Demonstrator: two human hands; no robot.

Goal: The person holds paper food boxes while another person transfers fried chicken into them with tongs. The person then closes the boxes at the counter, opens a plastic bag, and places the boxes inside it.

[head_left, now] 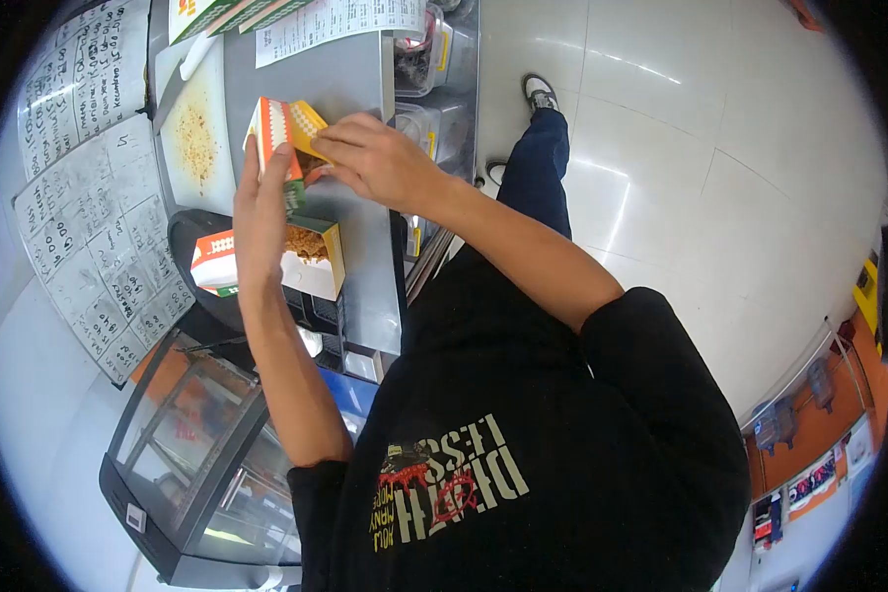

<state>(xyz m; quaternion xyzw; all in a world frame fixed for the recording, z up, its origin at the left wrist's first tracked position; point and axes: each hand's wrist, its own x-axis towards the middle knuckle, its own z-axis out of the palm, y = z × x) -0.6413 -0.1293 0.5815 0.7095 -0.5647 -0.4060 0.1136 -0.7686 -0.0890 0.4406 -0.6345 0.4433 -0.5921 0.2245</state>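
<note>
My left hand wraps round the side of an orange, white and green cardboard food box, its thumb along the front. Opposite it, my right hand pinches the box's yellow inner flap. The box is part open, and some brown food shows inside, mostly hidden by the fingers. Just below, a second food box stands open with crumbly brown fried food in it. My left hand and wrist cover part of that second box.
A white cutting board with brown crumbs and a knife lie left on the metal counter. More boxes and a printed sheet are at the top. A glass display case stands lower left. Plastic containers sit under the counter.
</note>
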